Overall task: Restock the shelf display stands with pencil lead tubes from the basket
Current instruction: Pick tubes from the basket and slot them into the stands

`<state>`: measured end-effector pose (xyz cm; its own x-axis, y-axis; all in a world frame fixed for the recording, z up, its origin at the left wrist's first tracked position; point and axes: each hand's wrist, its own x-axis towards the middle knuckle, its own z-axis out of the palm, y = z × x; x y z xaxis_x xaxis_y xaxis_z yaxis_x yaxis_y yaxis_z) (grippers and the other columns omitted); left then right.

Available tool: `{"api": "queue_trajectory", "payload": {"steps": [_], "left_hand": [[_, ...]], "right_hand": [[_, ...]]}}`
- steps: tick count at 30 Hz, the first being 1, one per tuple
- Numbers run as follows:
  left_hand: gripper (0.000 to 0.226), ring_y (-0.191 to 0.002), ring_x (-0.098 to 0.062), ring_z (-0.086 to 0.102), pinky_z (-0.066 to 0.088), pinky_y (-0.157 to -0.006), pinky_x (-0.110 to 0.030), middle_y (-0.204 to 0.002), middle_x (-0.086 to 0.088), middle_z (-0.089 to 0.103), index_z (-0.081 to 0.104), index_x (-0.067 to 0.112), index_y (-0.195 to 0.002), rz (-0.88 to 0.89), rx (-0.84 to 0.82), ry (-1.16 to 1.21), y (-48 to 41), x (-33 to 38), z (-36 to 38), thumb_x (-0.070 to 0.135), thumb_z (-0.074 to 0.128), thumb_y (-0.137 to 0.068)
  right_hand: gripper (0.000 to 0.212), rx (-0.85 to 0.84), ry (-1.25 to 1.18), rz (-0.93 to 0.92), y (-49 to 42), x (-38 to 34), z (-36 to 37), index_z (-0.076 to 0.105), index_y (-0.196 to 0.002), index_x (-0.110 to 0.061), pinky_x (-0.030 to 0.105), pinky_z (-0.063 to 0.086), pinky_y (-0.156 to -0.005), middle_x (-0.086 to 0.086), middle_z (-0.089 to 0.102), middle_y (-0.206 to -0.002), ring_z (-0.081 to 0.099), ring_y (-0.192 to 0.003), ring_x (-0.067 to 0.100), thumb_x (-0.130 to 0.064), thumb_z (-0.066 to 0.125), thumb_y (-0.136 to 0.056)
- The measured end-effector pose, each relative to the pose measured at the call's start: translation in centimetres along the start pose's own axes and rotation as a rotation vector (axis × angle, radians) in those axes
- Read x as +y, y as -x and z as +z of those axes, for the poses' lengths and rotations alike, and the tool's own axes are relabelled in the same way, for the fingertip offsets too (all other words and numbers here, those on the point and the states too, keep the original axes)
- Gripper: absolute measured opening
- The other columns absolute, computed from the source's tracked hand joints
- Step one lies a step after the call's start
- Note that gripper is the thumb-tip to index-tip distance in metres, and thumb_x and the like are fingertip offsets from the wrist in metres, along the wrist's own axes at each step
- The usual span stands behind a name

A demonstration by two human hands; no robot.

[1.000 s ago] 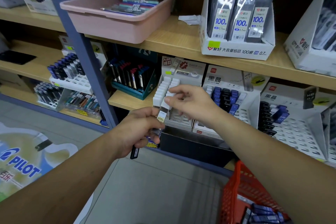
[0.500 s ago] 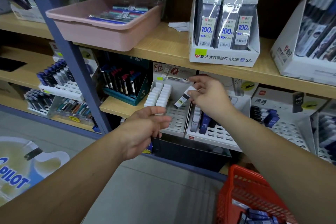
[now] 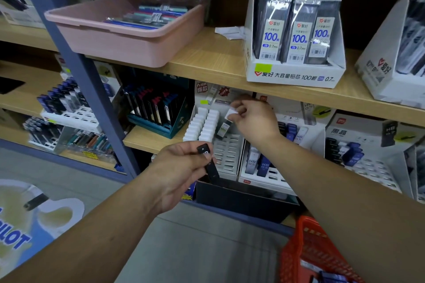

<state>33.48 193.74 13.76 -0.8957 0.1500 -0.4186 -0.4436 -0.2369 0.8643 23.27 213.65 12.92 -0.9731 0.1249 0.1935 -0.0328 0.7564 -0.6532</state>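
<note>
My right hand (image 3: 254, 118) pinches the white cap of a lead tube (image 3: 226, 123) over the back rows of a white display stand (image 3: 226, 154) on the lower shelf. The tube's lower end is at the stand's slots, beside two rows of white-capped tubes (image 3: 203, 125). In front of the stand, my left hand (image 3: 181, 167) grips a black lead tube (image 3: 209, 163), held clear of the shelf. The red basket (image 3: 305, 250) sits at the bottom right, with blue tubes (image 3: 333, 278) inside.
A second white stand (image 3: 264, 174) with blue HB tubes stands to the right, and a third stand (image 3: 358, 156) farther right. On the upper shelf (image 3: 207, 57) are a pink tray (image 3: 128, 37) and a carton of 100-lead packs (image 3: 294, 71). A blue upright post (image 3: 92, 89) stands left.
My right hand has carried the white-capped tube from my left hand up and right to the stand's back rows. My left hand has turned, showing the black tube it holds.
</note>
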Motion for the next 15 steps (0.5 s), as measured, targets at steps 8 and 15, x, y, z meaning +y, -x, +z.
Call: {"api": "queue_trajectory", "payload": {"steps": [8, 15], "left_hand": [[0.024, -0.099, -0.030, 0.077, 0.064, -0.085, -0.047, -0.117, -0.020, 0.074, 0.073, 0.015, -0.119, 0.001, 0.033, 0.011, 0.19, -0.07, 0.13, 0.003, 0.063, -0.100], [0.025, -0.099, -0.030, 0.077, 0.065, -0.083, -0.045, -0.119, -0.020, 0.072, 0.073, 0.015, -0.120, 0.024, 0.034, -0.020, -0.09, -0.35, 0.22, 0.003, 0.065, -0.099]], "right_hand": [[0.014, 0.058, -0.073, -0.008, 0.30, 0.83, 0.07, 0.074, -0.103, -0.023, 0.029, 0.054, -0.091, -0.016, 0.066, -0.101, 0.066, -0.095, 0.016, -0.012, 0.067, -0.097], [0.007, 0.071, 0.007, -0.107, 0.54, 0.93, 0.02, 0.072, -0.097, -0.021, 0.041, 0.056, -0.086, -0.005, 0.072, -0.097, 0.066, -0.093, 0.027, -0.016, 0.066, -0.096]]}}
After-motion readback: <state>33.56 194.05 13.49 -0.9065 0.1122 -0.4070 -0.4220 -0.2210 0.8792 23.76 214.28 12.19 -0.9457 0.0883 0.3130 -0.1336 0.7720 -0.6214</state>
